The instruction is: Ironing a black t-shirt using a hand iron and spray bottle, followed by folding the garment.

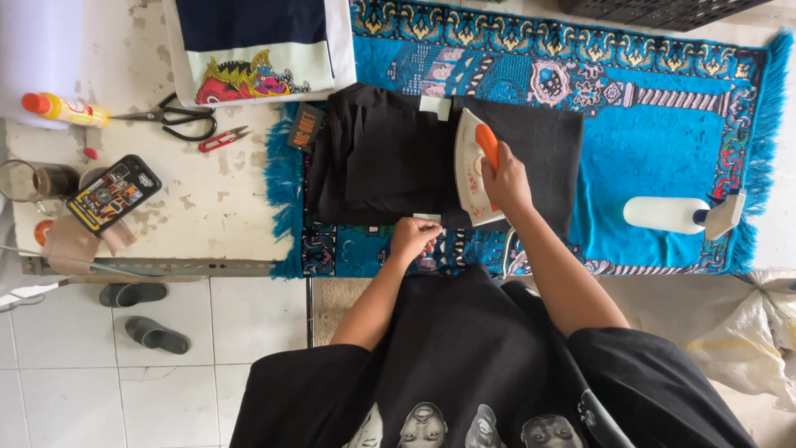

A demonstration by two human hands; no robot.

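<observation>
Pressing down on a folded black cloth garment, the right hand has its fingers wrapped tight around the orange handle of a white electric iron. The iron sits on the right half of the garment, with its pointed tip toward the far edge of the table.

The garment lies on a bright blue patterned rug with a fringe, and the rug covers the right part of the white worn table. The left hand is at the near edge of the garment. Its fingertips pinch a small white paper tag there, just left of the iron's back end.

A small white square label sits at the far edge of the garment. A dark card tag with orange print hangs off the garment's far left corner.

A white plastic spray bottle lies on its side near the right edge of the rug, well apart from both hands.

On the bare left part of the table are black-handled scissors, small red thread snips, a yellow tube with an orange cap and a flat dark packet with a colourful picture. A white cloth with a dark panel and a red and yellow picture lies at the far edge.
</observation>
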